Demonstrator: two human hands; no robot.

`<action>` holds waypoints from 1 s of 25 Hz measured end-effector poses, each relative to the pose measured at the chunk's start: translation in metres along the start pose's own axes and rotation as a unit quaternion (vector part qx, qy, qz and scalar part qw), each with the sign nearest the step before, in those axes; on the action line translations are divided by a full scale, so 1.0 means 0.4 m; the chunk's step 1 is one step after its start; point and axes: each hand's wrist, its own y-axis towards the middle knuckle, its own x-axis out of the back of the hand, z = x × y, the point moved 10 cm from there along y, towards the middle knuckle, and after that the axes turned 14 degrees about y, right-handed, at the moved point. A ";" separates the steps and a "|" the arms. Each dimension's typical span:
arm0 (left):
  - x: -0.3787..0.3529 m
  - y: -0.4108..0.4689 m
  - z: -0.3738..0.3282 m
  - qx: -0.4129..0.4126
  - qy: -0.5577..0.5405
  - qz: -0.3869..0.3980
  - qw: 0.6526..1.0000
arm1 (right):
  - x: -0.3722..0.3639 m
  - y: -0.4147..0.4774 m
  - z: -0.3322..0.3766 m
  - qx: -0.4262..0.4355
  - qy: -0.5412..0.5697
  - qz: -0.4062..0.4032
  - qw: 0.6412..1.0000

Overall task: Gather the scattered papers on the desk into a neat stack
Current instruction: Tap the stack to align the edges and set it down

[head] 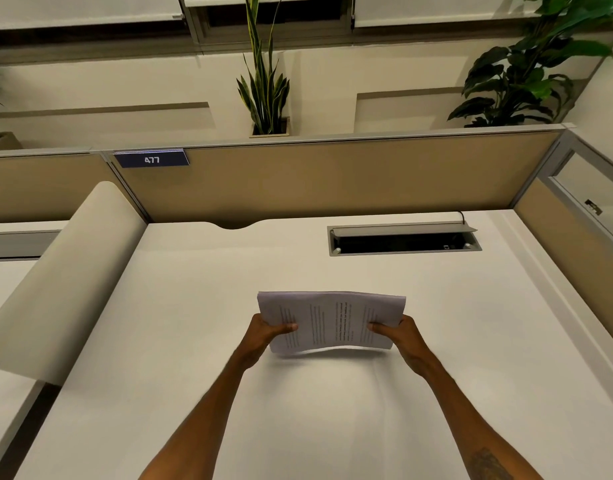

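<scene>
A stack of printed white papers (331,320) is held above the middle of the white desk (159,358), its sheets roughly aligned and sagging a little in the centre. My left hand (263,332) grips the stack's left edge, thumb on top. My right hand (400,332) grips the right edge the same way. I see no loose sheets lying on the desk.
An open cable tray (403,239) is set into the desk at the back right. A tan partition (332,178) with a "477" plate (151,159) closes the far side. A rounded divider panel (66,282) rises on the left. Potted plants (265,88) stand behind the partition.
</scene>
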 end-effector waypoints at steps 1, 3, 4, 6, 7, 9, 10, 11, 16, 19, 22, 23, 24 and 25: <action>0.003 0.000 -0.001 -0.001 0.004 -0.003 1.000 | 0.000 -0.001 0.000 0.001 0.000 0.001 1.000; 0.006 -0.001 0.000 -0.003 0.012 -0.004 1.000 | 0.004 -0.008 -0.006 -0.001 -0.003 0.002 1.000; 0.006 -0.001 0.004 -0.003 0.012 -0.004 1.000 | 0.007 -0.012 -0.010 -0.001 -0.003 -0.001 1.000; 0.005 -0.004 0.014 0.002 0.002 -0.008 1.000 | 0.015 -0.018 -0.012 0.004 0.004 -0.015 1.000; 0.006 -0.004 0.016 0.004 -0.003 -0.011 1.000 | 0.018 -0.018 -0.010 0.007 0.010 -0.021 1.000; 0.008 -0.003 0.016 0.003 -0.005 -0.015 1.000 | 0.018 -0.017 -0.005 0.013 0.018 -0.028 0.999; 0.008 -0.002 0.014 0.000 -0.002 -0.014 1.000 | 0.018 -0.015 -0.001 0.015 0.017 -0.030 0.999; 0.008 0.000 0.012 -0.003 0.000 -0.012 1.000 | 0.017 -0.014 0.004 0.017 0.014 -0.029 0.999; 0.022 0.007 0.009 -0.013 0.008 -0.019 1.000 | 0.006 -0.005 0.018 0.029 -0.005 -0.013 0.999; 0.026 0.010 0.001 -0.023 0.010 -0.023 0.999 | 0.003 -0.001 0.022 0.029 -0.012 -0.015 0.999; 0.027 0.010 -0.002 -0.023 0.008 -0.031 0.999 | 0.005 -0.003 0.022 0.027 -0.010 -0.013 1.000; 0.024 0.008 0.001 -0.020 0.008 -0.029 0.999 | 0.007 -0.006 0.017 0.021 -0.007 -0.012 1.000; 0.020 0.007 0.006 -0.017 0.009 -0.026 0.999 | 0.010 -0.010 0.008 0.014 -0.003 -0.011 1.000; 0.017 0.004 0.013 -0.014 0.008 -0.024 1.000 | 0.012 -0.015 -0.001 0.008 0.000 -0.010 1.000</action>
